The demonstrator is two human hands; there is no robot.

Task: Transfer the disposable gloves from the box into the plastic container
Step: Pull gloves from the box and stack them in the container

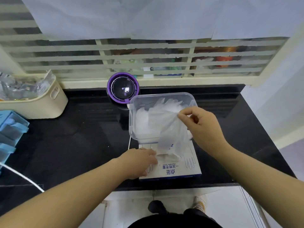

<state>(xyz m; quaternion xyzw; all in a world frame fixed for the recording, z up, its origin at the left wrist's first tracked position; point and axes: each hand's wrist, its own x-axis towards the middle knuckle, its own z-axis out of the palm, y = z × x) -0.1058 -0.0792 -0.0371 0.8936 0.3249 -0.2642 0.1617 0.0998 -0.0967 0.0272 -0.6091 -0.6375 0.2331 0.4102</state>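
A white glove box (179, 170) with blue print lies flat on the black counter near its front edge. My left hand (139, 162) rests flat on the box's left side, fingers by the opening. Just behind the box stands a clear plastic container (131, 116) holding several translucent gloves. My right hand (202, 124) pinches a thin clear glove (171, 134) between thumb and fingers over the container's right side. That glove hangs down from the pinch to the box opening.
A purple round device (123, 87) stands behind the container. A cream basket (41, 104) of clear packets sits at the left, with blue boxes (9, 129) in front of it. A white cable (23, 176) crosses the front left. Slatted window at the back.
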